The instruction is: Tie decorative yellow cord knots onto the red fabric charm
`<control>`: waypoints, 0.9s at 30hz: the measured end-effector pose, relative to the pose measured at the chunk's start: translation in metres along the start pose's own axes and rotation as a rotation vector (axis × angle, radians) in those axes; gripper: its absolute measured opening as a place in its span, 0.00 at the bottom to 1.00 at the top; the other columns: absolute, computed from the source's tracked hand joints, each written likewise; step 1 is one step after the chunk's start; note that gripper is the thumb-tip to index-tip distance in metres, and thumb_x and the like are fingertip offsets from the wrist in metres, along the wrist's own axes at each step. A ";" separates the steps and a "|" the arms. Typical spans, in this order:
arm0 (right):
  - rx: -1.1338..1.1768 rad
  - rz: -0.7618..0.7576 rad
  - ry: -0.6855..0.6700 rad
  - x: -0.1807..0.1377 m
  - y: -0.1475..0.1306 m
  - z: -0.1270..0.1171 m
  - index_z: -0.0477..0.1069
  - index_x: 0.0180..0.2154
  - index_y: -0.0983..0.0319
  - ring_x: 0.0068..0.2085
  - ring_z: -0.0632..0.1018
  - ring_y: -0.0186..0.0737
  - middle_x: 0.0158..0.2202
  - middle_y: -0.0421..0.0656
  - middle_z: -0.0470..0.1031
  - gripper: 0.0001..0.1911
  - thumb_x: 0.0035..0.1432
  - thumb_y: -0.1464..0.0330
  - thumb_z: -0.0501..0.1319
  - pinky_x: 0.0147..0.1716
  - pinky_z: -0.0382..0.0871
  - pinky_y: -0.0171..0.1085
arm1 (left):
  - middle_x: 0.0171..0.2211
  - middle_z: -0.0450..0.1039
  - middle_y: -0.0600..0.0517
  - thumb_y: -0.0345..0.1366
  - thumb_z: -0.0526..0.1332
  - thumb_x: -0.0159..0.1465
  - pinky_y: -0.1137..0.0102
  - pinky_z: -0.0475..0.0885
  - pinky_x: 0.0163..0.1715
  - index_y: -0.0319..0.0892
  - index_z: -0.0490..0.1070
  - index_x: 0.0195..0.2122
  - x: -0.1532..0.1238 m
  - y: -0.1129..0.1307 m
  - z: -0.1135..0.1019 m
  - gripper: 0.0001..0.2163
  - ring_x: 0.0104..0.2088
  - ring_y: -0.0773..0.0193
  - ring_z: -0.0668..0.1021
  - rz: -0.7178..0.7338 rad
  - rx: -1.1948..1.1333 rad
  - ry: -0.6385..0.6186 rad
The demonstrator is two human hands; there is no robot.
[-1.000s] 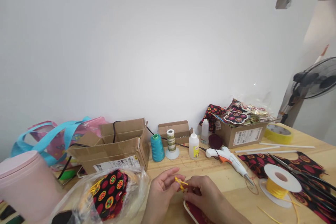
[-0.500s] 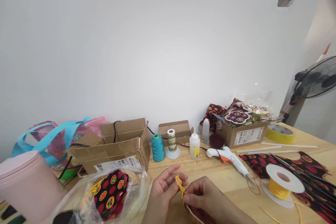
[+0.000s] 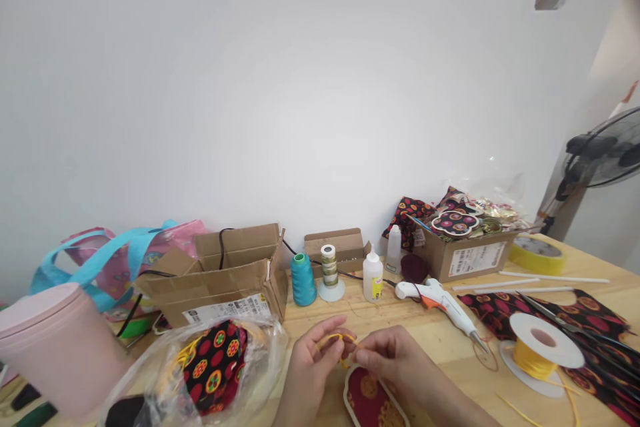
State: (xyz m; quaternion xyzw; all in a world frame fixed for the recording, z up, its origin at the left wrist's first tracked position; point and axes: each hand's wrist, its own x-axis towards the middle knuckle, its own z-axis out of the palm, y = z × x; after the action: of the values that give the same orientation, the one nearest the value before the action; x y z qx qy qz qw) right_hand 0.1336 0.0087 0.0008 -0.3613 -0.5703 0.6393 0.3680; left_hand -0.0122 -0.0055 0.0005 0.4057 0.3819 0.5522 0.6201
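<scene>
Between my two hands runs a thin yellow cord, looped near the fingertips. My left hand pinches the cord between thumb and fingers. My right hand grips another stretch of it, thumb against forefinger. Just below the fingers hangs or lies a dark red, gold-patterned fabric piece with a pale scalloped rim; its lower end is cut off by the frame edge. Whether the cord is fastened to it I cannot tell. To the right stands a white spool wound with yellow cord.
Left of my hands lies a plastic bag of patterned fabric pieces, beside a pink bin. Behind are an open cardboard box, a teal thread cone and a glue bottle. A glue gun and scissors lie right.
My hands have drawn slightly apart, and the cord loop now stretches sideways between them. The red fabric piece has come into view face-on below my fingers. The camera view has shifted a little.
</scene>
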 end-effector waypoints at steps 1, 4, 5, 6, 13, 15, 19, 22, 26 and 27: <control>0.056 -0.011 0.013 0.000 -0.004 -0.004 0.69 0.20 0.67 0.13 0.56 0.23 0.12 0.33 0.59 0.15 0.43 0.60 0.59 0.13 0.48 0.26 | 0.28 0.74 0.48 0.29 0.60 0.50 0.73 0.65 0.31 0.37 0.67 0.39 0.001 0.000 -0.001 0.13 0.28 0.67 0.74 -0.014 0.004 0.009; 0.270 -0.003 0.088 -0.001 -0.010 -0.013 0.69 0.23 0.66 0.14 0.51 0.22 0.12 0.31 0.54 0.14 0.45 0.60 0.59 0.13 0.44 0.26 | 0.28 0.74 0.47 0.29 0.59 0.51 0.74 0.63 0.27 0.36 0.61 0.45 0.000 -0.001 0.000 0.18 0.25 0.69 0.72 -0.064 -0.039 -0.030; 0.318 0.003 0.112 0.000 -0.011 -0.014 0.68 0.23 0.66 0.14 0.50 0.22 0.12 0.31 0.53 0.13 0.46 0.60 0.59 0.13 0.44 0.26 | 0.27 0.74 0.47 0.29 0.59 0.52 0.74 0.63 0.26 0.36 0.58 0.47 0.000 -0.001 0.001 0.20 0.24 0.70 0.72 -0.069 -0.053 -0.057; 0.328 0.005 0.134 0.000 -0.010 -0.015 0.68 0.23 0.66 0.14 0.50 0.22 0.12 0.30 0.52 0.14 0.45 0.60 0.58 0.13 0.44 0.26 | 0.27 0.74 0.47 0.29 0.59 0.52 0.75 0.62 0.25 0.36 0.56 0.49 -0.001 -0.001 0.002 0.22 0.23 0.70 0.71 -0.066 -0.065 -0.086; 0.037 -0.108 0.174 0.000 -0.008 -0.003 0.68 0.35 0.63 0.21 0.65 0.28 0.29 0.42 0.71 0.18 0.43 0.60 0.60 0.16 0.53 0.28 | 0.38 0.67 0.48 0.31 0.56 0.55 0.72 0.63 0.28 0.48 0.47 0.54 -0.006 0.001 0.009 0.26 0.24 0.70 0.72 0.027 -0.041 -0.210; 0.039 -0.116 0.148 -0.001 -0.008 -0.002 0.67 0.38 0.63 0.21 0.65 0.29 0.27 0.41 0.71 0.20 0.43 0.60 0.60 0.17 0.55 0.28 | 0.44 0.62 0.48 0.32 0.55 0.56 0.71 0.63 0.29 0.53 0.41 0.54 -0.007 0.001 0.010 0.29 0.24 0.71 0.72 0.038 -0.032 -0.213; 0.061 -0.134 0.159 0.000 -0.009 -0.004 0.66 0.41 0.64 0.22 0.66 0.29 0.20 0.36 0.67 0.22 0.42 0.62 0.62 0.22 0.58 0.29 | 0.50 0.55 0.45 0.34 0.56 0.54 0.70 0.64 0.28 0.57 0.33 0.55 -0.008 0.001 0.013 0.34 0.23 0.72 0.71 0.069 -0.018 -0.193; 0.078 -0.127 0.092 0.000 -0.010 -0.001 0.69 0.34 0.65 0.22 0.66 0.30 0.19 0.37 0.67 0.17 0.43 0.61 0.61 0.23 0.59 0.30 | 0.53 0.50 0.45 0.35 0.57 0.54 0.70 0.64 0.28 0.58 0.33 0.55 -0.007 0.003 0.015 0.34 0.23 0.73 0.70 0.125 -0.027 -0.145; 0.146 -0.117 -0.125 -0.001 -0.009 0.005 0.70 0.21 0.66 0.21 0.66 0.29 0.17 0.37 0.65 0.14 0.47 0.61 0.58 0.25 0.60 0.30 | 0.54 0.49 0.46 0.38 0.58 0.52 0.70 0.64 0.32 0.56 0.37 0.55 -0.007 0.004 0.014 0.33 0.33 0.66 0.70 0.156 -0.016 -0.109; 0.175 -0.119 -0.135 -0.001 -0.008 0.006 0.70 0.21 0.66 0.22 0.66 0.29 0.17 0.37 0.65 0.14 0.47 0.62 0.58 0.26 0.60 0.30 | 0.54 0.49 0.47 0.38 0.58 0.52 0.69 0.64 0.33 0.57 0.37 0.55 -0.007 0.003 0.014 0.33 0.33 0.66 0.70 0.150 -0.006 -0.113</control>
State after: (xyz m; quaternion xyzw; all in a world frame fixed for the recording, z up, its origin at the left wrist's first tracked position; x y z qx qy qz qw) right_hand 0.1299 0.0055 0.0095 -0.2494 -0.5563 0.6866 0.3962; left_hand -0.0010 -0.0133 0.0085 0.4616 0.3132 0.5744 0.5990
